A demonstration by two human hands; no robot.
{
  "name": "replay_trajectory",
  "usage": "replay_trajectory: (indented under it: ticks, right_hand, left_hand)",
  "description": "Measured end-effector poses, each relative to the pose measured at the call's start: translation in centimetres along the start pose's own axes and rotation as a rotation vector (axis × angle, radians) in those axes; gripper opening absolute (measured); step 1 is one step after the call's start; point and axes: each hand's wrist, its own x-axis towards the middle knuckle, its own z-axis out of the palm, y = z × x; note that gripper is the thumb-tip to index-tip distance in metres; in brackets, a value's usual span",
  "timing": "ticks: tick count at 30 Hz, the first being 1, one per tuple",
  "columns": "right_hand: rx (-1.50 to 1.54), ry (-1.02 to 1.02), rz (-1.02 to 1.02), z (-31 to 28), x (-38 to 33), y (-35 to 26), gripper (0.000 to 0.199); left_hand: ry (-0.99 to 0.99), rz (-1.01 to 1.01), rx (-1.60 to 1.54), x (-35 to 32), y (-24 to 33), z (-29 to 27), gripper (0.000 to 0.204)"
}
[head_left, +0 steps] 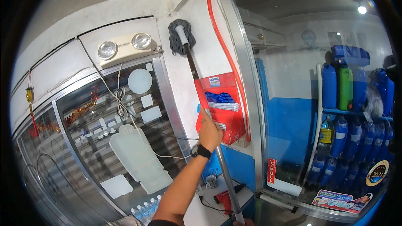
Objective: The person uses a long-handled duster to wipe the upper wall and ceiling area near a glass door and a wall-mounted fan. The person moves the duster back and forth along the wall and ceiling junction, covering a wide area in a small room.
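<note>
A long-handled mop (222, 161) slants upward in front of me, its handle black near the top, then red, then grey. The dark grey mop head (176, 44) is raised high by the white wall; whether it touches the wall I cannot tell. My left hand (210, 130), with a dark watch on its wrist, is wrapped round the handle below the red section, one finger lying along it. At the bottom edge, a sliver of my right hand (244, 223) closes on the handle's lower end. Behind the handle hangs a red wall box (230, 86) with blue packs inside.
A red pipe (218, 32) runs down beside the box. On the left is a glass panel below an emergency light (124, 49). A glass door (276, 134) at right fronts shelved blue bottles. Below, a table (197, 211) holds a red hair dryer (225, 201) and a cup (211, 181).
</note>
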Motion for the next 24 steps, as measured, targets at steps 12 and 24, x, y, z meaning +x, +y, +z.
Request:
replay_trajectory:
  ticks: [12,24]
  right_hand:
    - [-0.045,0.011,0.012,-2.8,2.2,-3.8,0.035]
    - [-0.226,0.158,-0.191,-2.2,1.5,1.8,0.031]
  left_hand:
    - [0.078,-0.002,-0.226,7.9,3.8,-0.5,0.088]
    - [0.032,0.175,-0.397,3.9,1.8,-0.1,0.090]
